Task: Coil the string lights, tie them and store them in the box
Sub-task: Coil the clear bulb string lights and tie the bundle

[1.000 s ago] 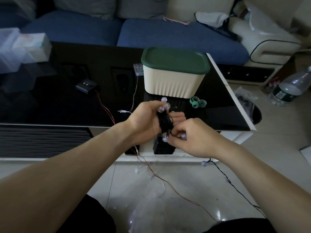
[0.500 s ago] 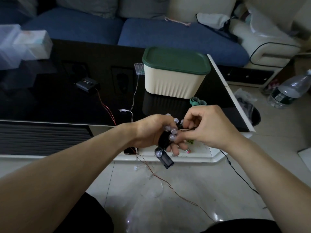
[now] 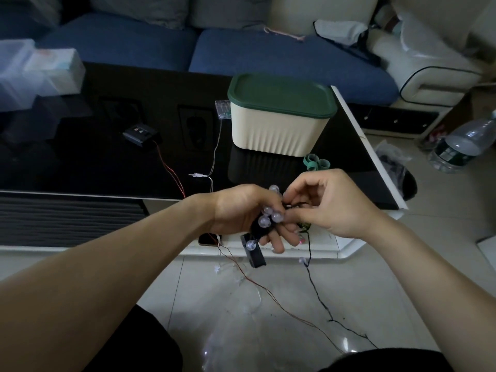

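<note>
My left hand grips a coiled bundle of black string lights with small clear bulbs, in front of the table's near edge. A black battery box hangs below the bundle. My right hand pinches the black wire just right of the bundle. The loose end of the wire trails down to the floor with one bulb on it. The cream box with a green lid stands shut on the black table, behind my hands. Green ties lie in front of the box.
A second light string with a clear battery case and a black controller with red wires lie on the table. White boxes sit at far left. A water bottle stands on the floor at right. A blue sofa is behind.
My right hand rose from below the bundle to its right side, drawing the wire over it. The bundle dropped lower in my left hand, and the battery box swung down.
</note>
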Available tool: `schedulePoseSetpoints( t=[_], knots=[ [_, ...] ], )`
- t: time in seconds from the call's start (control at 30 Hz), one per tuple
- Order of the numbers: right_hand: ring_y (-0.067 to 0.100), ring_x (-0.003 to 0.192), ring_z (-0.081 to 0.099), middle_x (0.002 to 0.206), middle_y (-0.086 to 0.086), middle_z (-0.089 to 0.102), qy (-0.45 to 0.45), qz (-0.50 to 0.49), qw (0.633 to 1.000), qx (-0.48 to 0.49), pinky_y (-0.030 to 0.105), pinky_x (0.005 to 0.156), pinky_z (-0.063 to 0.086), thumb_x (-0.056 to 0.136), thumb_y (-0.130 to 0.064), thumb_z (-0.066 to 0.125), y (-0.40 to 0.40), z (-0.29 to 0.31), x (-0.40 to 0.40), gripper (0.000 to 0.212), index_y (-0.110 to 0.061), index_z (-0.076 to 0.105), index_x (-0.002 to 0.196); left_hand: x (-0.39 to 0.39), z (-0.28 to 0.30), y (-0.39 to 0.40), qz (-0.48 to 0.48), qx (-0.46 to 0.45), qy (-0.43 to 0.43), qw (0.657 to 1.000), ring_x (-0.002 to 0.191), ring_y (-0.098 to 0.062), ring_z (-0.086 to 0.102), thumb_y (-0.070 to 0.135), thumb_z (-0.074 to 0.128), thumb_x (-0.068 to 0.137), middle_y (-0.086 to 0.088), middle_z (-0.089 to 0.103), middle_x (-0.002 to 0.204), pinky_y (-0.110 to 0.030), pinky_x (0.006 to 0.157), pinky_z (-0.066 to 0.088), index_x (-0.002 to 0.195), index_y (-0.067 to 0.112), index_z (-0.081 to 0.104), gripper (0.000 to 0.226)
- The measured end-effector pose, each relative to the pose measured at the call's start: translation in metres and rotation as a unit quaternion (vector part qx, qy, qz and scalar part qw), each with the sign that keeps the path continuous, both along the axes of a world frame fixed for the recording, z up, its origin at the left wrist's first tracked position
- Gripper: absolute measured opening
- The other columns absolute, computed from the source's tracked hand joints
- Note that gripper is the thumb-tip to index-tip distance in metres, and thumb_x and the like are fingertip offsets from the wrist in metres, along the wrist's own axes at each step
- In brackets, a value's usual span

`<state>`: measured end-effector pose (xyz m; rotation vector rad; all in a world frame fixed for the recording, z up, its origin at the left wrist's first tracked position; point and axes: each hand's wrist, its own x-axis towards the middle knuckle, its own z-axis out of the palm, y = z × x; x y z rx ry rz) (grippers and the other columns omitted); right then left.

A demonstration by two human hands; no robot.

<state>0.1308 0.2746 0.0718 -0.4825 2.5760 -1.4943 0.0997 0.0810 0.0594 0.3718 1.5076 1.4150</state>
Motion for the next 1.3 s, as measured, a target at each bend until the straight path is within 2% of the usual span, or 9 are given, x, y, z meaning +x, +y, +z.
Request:
schedulePoseSetpoints(
  t=[0.1, 0.23, 0.37, 0.43, 0.6, 0.77, 1.0, 1.17, 1.3],
  knots=[
    [0.026, 0.079, 0.071, 0.085, 0.007, 0.075, 0.009, -0.037, 0.999, -0.001, 0.037, 0.073, 0.058, 0.077, -0.018, 0.083, -0.001, 0.001, 0.001, 0.013, -0.017, 0.074, 0.086, -0.002, 0.005, -0.002, 0.035, 0.044, -0.039, 0.998, 0.055, -0.026, 0.061, 0.03, 0.037, 0.091, -0.021, 0.069, 0.079, -0.029, 0.053, 0.041, 0.076, 0.0, 0.059, 0.04],
    [0.017, 0.073, 0.067, 0.084, 0.006, 0.072, -0.006, -0.088, 0.996, -0.017, 0.031, 0.07, 0.056, 0.084, -0.017, 0.078, 0.0, 0.001, -0.001, 0.009, -0.015, 0.07, 0.089, -0.006, 0.002, -0.005, 0.076, 0.095, -0.07, 0.99, 0.057, -0.027, 0.053, 0.062, 0.042, 0.09, -0.016, 0.061, 0.072, -0.034, 0.061, 0.039, 0.074, 0.007, 0.053, 0.059],
    [0.021, 0.087, 0.068, 0.102, 0.009, 0.067, -0.135, -0.142, 0.979, -0.053, 0.031, 0.067, 0.058, 0.089, -0.022, 0.073, -0.004, -0.001, -0.001, 0.034, -0.012, 0.055, 0.117, -0.005, 0.002, -0.01, 0.072, 0.127, -0.04, 0.989, 0.06, -0.015, 0.045, 0.044, 0.072, 0.081, -0.001, 0.053, 0.072, -0.024, 0.065, 0.04, 0.073, 0.017, 0.066, 0.029],
    [0.018, 0.089, 0.067, 0.11, 0.011, 0.067, -0.205, -0.126, 0.969, -0.055, 0.027, 0.06, 0.056, 0.096, -0.028, 0.063, -0.01, -0.002, 0.0, 0.03, -0.012, 0.058, 0.121, -0.004, 0.0, -0.01, 0.062, 0.126, -0.003, 0.99, 0.058, -0.01, 0.042, 0.027, 0.071, 0.083, 0.004, 0.049, 0.065, -0.02, 0.065, 0.039, 0.068, 0.019, 0.07, 0.017],
    [0.027, 0.087, 0.053, 0.094, 0.015, 0.071, -0.256, -0.04, 0.948, -0.185, 0.028, 0.059, 0.031, 0.093, -0.03, 0.051, -0.021, -0.012, 0.001, 0.027, -0.018, 0.064, 0.073, -0.006, -0.002, -0.009, 0.1, 0.12, -0.001, 0.988, 0.057, -0.011, 0.052, 0.014, 0.062, 0.088, -0.003, 0.059, 0.061, -0.02, 0.064, 0.045, 0.082, 0.002, 0.063, 0.014],
    [0.012, 0.051, 0.03, 0.083, 0.015, 0.06, -0.239, -0.074, 0.947, -0.203, 0.025, 0.047, 0.014, 0.081, -0.019, 0.06, -0.026, -0.012, -0.003, 0.013, -0.014, 0.059, 0.069, -0.012, -0.003, -0.01, 0.166, 0.134, -0.048, 0.976, 0.06, -0.012, 0.061, 0.01, 0.066, 0.081, -0.011, 0.066, 0.077, -0.017, 0.053, 0.048, 0.094, -0.005, 0.068, 0.02],
    [0.013, 0.053, 0.025, 0.081, 0.016, 0.048, -0.239, -0.094, 0.952, -0.166, 0.024, 0.045, 0.016, 0.094, -0.011, 0.048, -0.033, -0.018, -0.009, 0.02, -0.013, 0.056, 0.075, -0.013, -0.002, -0.001, 0.241, 0.071, -0.032, 0.967, 0.057, -0.015, 0.061, 0.008, 0.067, 0.084, -0.012, 0.065, 0.071, -0.019, 0.052, 0.048, 0.09, -0.006, 0.068, 0.014],
    [0.009, 0.054, 0.042, 0.084, 0.01, 0.06, -0.211, -0.071, 0.971, -0.089, 0.021, 0.048, 0.034, 0.1, -0.014, 0.057, -0.028, -0.023, -0.01, 0.014, -0.005, 0.066, 0.107, -0.015, -0.001, -0.009, 0.198, 0.024, -0.009, 0.98, 0.052, -0.014, 0.05, 0.013, 0.061, 0.091, -0.008, 0.057, 0.066, -0.022, 0.054, 0.042, 0.082, 0.003, 0.067, 0.015],
    [0.012, 0.058, 0.053, 0.082, 0.008, 0.064, -0.204, -0.057, 0.975, -0.067, 0.028, 0.055, 0.045, 0.091, -0.015, 0.071, -0.011, -0.023, -0.009, 0.021, -0.011, 0.067, 0.111, -0.018, -0.002, -0.019, 0.198, 0.05, -0.037, 0.978, 0.054, -0.014, 0.049, 0.023, 0.054, 0.096, -0.005, 0.054, 0.067, -0.026, 0.063, 0.04, 0.074, 0.011, 0.054, 0.025]
  ],
)
